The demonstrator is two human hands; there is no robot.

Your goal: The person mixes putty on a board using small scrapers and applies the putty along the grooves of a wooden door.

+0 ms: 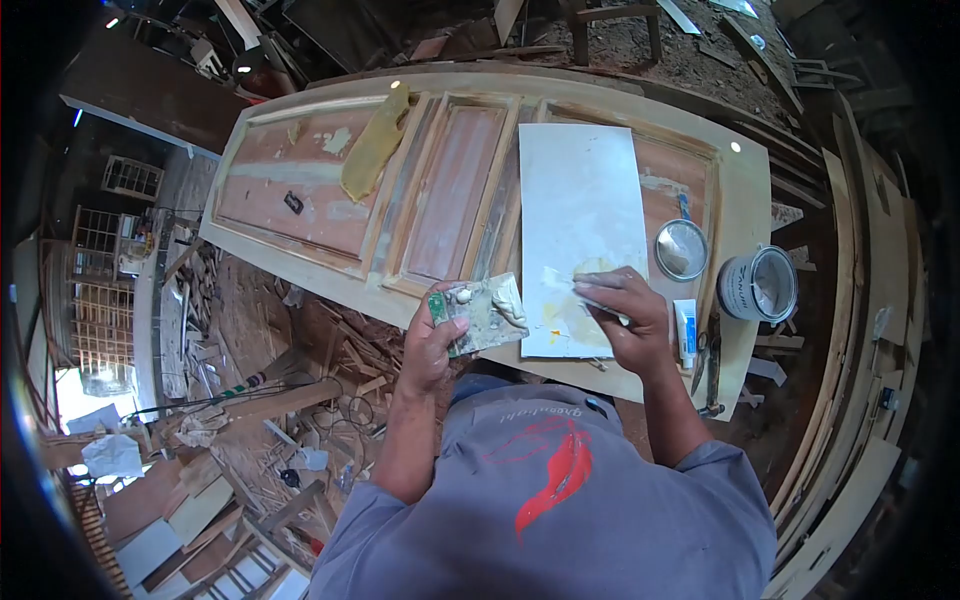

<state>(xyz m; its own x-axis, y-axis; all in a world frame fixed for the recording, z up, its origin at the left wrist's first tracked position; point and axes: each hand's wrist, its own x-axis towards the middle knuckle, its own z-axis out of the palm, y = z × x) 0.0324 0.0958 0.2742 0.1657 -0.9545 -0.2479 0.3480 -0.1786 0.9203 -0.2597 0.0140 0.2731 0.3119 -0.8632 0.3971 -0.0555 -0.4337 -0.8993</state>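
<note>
My left hand [432,345] grips a flat putty scraper [483,322] with a green edge. Thick cream putty [508,298] clings to the scraper's right side. Over a white board [580,200], my right hand [635,315] is closed, its fingers smeared grey. Whatever thin piece it pinches is mostly hidden by the fingers. Smears of whitish and yellowish putty [555,282] mark the board below that hand. The board lies across a wooden panel door [395,285] with recessed panels.
Right of the board are a round lid [682,249], an open can [758,284], a white-blue tube [686,330] and a dark metal tool [708,360]. A yellow cloth-like sheet [375,145] and a small black object [293,203] lie on the door. Wood scraps [330,350] litter the floor.
</note>
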